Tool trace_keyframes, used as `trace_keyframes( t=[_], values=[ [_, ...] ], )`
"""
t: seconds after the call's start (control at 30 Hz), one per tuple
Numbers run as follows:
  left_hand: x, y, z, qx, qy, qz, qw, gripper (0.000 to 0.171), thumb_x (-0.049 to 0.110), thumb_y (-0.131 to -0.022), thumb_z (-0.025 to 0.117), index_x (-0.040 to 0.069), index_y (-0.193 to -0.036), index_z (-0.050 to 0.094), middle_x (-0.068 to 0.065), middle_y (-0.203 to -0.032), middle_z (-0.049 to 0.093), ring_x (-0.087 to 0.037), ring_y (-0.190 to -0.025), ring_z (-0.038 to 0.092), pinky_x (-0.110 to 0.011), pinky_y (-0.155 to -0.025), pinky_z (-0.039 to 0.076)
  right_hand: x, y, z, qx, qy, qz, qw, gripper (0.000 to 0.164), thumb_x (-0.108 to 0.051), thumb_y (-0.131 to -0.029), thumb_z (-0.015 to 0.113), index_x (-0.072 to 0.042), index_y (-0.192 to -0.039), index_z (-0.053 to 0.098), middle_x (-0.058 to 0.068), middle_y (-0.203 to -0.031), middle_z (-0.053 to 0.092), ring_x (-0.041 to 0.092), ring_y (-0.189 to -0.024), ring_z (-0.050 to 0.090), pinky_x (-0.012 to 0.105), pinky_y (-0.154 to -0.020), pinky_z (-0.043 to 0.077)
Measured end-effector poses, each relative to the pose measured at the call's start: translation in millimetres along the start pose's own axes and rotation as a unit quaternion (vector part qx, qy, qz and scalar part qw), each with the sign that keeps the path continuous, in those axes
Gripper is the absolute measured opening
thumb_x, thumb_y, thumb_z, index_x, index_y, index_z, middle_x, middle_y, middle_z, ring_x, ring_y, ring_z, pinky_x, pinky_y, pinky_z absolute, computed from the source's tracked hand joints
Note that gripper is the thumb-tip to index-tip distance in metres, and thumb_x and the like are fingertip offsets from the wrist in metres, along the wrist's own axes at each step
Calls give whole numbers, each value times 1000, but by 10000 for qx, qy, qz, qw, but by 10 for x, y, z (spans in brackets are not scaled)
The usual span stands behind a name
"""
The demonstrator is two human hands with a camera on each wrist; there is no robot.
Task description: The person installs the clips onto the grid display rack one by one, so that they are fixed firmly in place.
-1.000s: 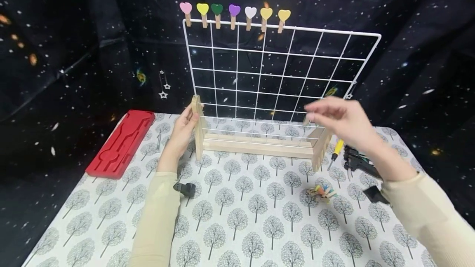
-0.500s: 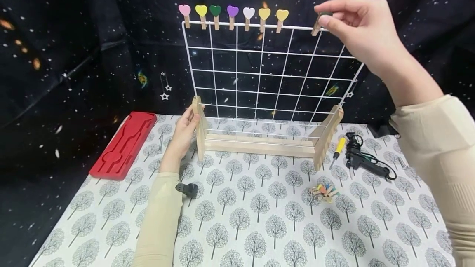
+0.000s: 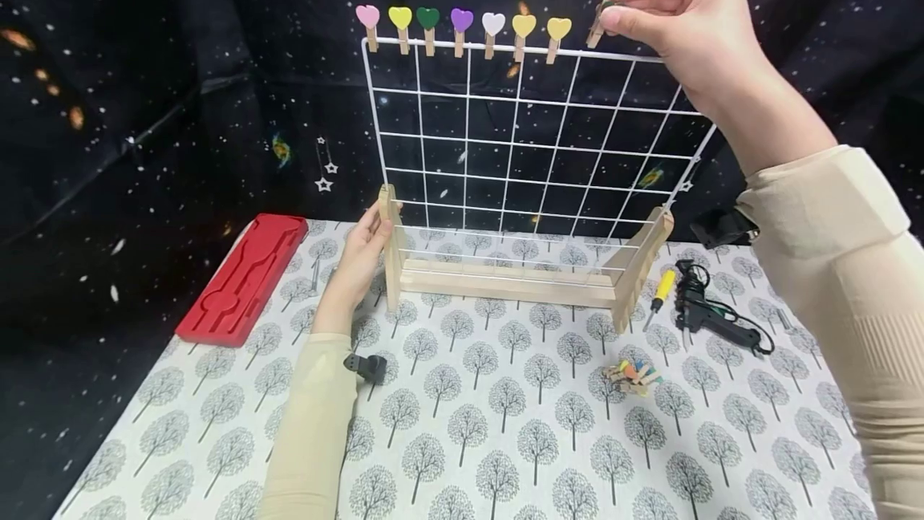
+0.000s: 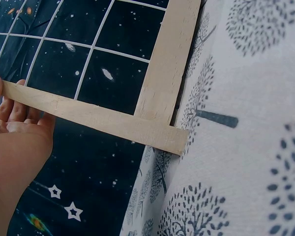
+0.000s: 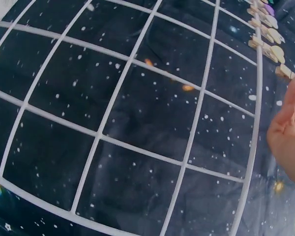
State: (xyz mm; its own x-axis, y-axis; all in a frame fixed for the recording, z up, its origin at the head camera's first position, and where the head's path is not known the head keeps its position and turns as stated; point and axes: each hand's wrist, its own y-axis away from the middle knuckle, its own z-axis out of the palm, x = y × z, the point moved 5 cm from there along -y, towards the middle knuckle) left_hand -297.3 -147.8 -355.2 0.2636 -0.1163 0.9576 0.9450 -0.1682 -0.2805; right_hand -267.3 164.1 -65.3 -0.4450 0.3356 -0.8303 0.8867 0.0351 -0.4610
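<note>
My right hand (image 3: 693, 38) pinches a small wooden clothespin (image 3: 595, 32) with a dark green top between thumb and fingers. It is tilted just above the top wire of the white wire grid (image 3: 511, 103), right of a row of heart-topped clothespins clipped there. The nearest of these has a yellow heart (image 3: 559, 29). In the right wrist view the pinched clothespin (image 5: 285, 72) sits beside the grid's edge, past the clipped ones. My left hand (image 3: 358, 255) grips the left upright (image 3: 390, 251) of the wooden stand, thumb in front, fingers behind (image 4: 19, 112).
A small pile of clothespins (image 3: 631, 377) lies on the tree-print tablecloth (image 3: 462, 440). To the right are a yellow screwdriver (image 3: 664, 287) and a black glue gun (image 3: 715, 323) with its cord. A red molded tray (image 3: 241, 279) lies at the left; a dark starry backdrop hangs behind.
My right hand has risen from the grid's lower right to its top wire with the clothespin, then shifted slightly left and up. The left hand stays on the upright.
</note>
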Motion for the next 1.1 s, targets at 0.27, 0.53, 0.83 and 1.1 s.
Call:
trace_keyframes(
  t=[0.27,0.53,0.83,1.1],
  values=[
    [-13,3,-5,5,-1,-15,10000,49,25,-92,39,16,-138,24,-10,-136,35,-19,-127,30,-35,-106,24,-6,2,33,126,199,-9,9997,29,-17,-68,71,-5,-95,66,-2,-81,64,9,-76,53,18,-74,39],
    [-14,9,-14,22,53,5,10000,49,26,-91,39,16,-137,25,-9,-136,36,-19,-127,30,-36,-106,24,-37,6,54,667,1098,-274,9913,27,-25,-69,70,-10,-91,69,-7,-74,64,6,-64,48,20,-56,30],
    [-17,3,-9,16,125,13,9999,48,26,-91,40,17,-137,26,-8,-136,36,-18,-127,30,-35,-106,24,25,14,92,476,1693,-178,9842,28,-29,-69,70,-13,-92,69,-16,-68,62,4,-61,47,22,-55,28],
    [-24,-13,-7,13,117,49,9999,50,26,-91,41,15,-137,26,-9,-135,37,-17,-126,30,-33,-106,23,49,14,92,387,2151,-177,9757,28,-30,-71,69,-13,-93,69,-16,-66,60,4,-63,50,21,-55,31]
  ],
)
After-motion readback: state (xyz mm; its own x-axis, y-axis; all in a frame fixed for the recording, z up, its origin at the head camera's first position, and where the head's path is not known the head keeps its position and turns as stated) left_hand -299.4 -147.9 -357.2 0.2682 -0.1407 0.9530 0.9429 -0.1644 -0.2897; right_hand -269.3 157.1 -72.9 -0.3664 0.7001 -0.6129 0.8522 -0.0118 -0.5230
